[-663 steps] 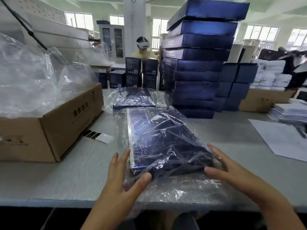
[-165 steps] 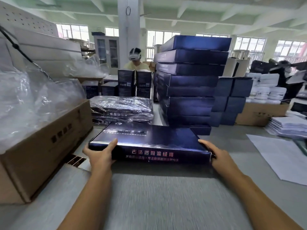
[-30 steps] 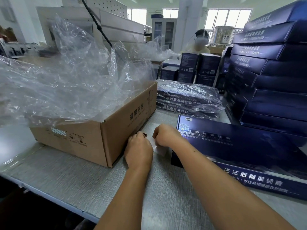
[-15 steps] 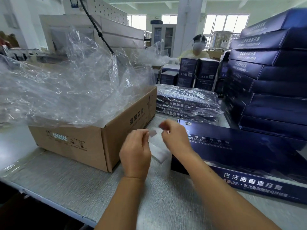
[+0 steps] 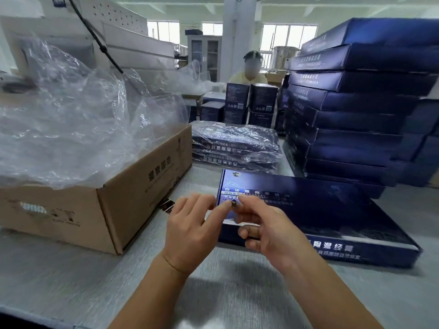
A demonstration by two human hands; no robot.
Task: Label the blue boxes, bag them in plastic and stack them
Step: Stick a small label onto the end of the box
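At the far left of the grey table (image 5: 71, 281), the open brown cardboard carton (image 5: 133, 198) is heaped with crumpled clear plastic bags (image 5: 71, 119), so you have plenty for the bagging ahead. A dark printed strip (image 5: 167, 206), probably more labels, lies on the table against the carton's foot. Your left hand (image 5: 190, 231) and right hand (image 5: 268, 231) meet just above the near-left corner of the flat dark-blue cardboard box (image 5: 320, 210). The thumb and forefinger of each hand are closed on one small dark label (image 5: 235, 203), and the other fingers are loosely curled. The label is blurred and looks not yet stuck down, so this box is at the first step, with labelling, bagging and stacking all to come. Behind your hands, the low pile of plastic-wrapped blue boxes (image 5: 235, 146) is finished work, about three boxes high. To the right, the tall stack of bare blue boxes (image 5: 356, 103) has no plastic on it. I judge that most of the job remains.
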